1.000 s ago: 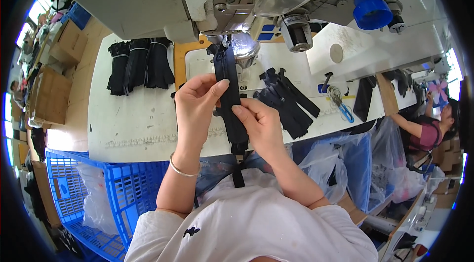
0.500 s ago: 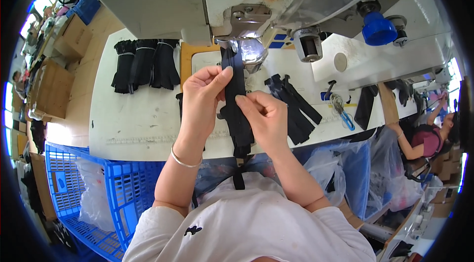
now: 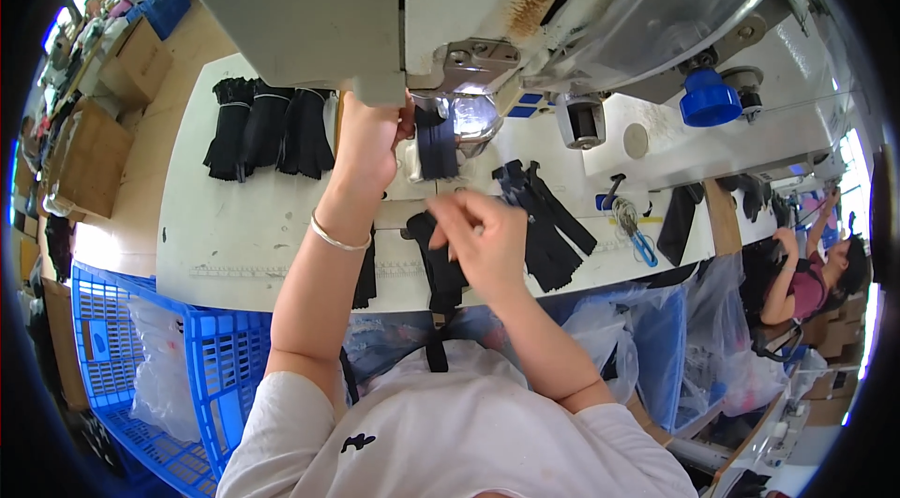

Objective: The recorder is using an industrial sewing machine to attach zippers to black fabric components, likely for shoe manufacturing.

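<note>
A short dark zipper (image 3: 437, 146) lies under the sewing machine's head, its near end hanging toward me. My left hand (image 3: 373, 137) is beside it at its left, fingers mostly hidden behind the machine head (image 3: 300, 20). Nearer to me, my right hand (image 3: 483, 240) is over a small pile of black zippers (image 3: 436, 264) at the table's front edge. Its fingers are curled with the tips close together; whether they grip a zipper is hard to make out. More loose black zippers (image 3: 544, 231) lie fanned out just right of that hand.
Tied bundles of black zippers (image 3: 267, 128) lie on the white table (image 3: 225, 226) at the left. Small scissors with blue handles (image 3: 643, 249) rest at the right. A blue plastic crate (image 3: 230, 376) stands below left; plastic bags (image 3: 600, 334) hang below right. Another person (image 3: 806, 282) sits far right.
Both hands have parted from the zipper they held between them. My left hand went forward under the machine head; my right hand came back toward the pile. The view shifted slightly.
</note>
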The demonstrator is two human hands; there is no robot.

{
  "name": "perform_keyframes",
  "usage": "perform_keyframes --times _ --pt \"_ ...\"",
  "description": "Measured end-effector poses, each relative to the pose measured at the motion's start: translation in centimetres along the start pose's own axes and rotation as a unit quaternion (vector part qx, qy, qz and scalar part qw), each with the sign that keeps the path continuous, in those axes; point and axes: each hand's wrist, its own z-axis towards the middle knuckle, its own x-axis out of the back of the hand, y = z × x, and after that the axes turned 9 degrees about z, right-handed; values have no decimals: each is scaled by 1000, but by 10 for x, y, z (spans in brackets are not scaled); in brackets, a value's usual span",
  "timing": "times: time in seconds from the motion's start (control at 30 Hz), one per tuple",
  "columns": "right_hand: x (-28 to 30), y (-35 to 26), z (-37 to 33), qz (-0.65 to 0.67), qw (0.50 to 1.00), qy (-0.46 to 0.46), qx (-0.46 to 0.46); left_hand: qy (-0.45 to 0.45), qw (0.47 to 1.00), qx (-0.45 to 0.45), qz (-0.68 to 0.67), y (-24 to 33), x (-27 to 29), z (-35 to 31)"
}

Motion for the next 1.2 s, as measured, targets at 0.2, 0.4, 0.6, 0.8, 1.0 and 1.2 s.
perform_keyframes --times 0.2,0.4,0.6,0.8,1.0,1.2 --pt "36 36 -52 40 993 -30 -102 -15 1000 -27 -3 -2 10 5" --pt "98 72 -37 -381 906 129 133 64 991 -105 44 17 30 -37" --pt "108 88 -29 -418 894 115 113 113 897 -35 425 -47 103 -97" --pt "119 84 -19 -444 876 108 155 -126 800 -246 533 -45 11 -130" --pt "123 34 -8 -399 879 169 197 -339 624 -380 593 -116 -54 -94" --pt "153 -11 -28 84 985 147 32 -275 635 -390 607 -92 -63 -89"
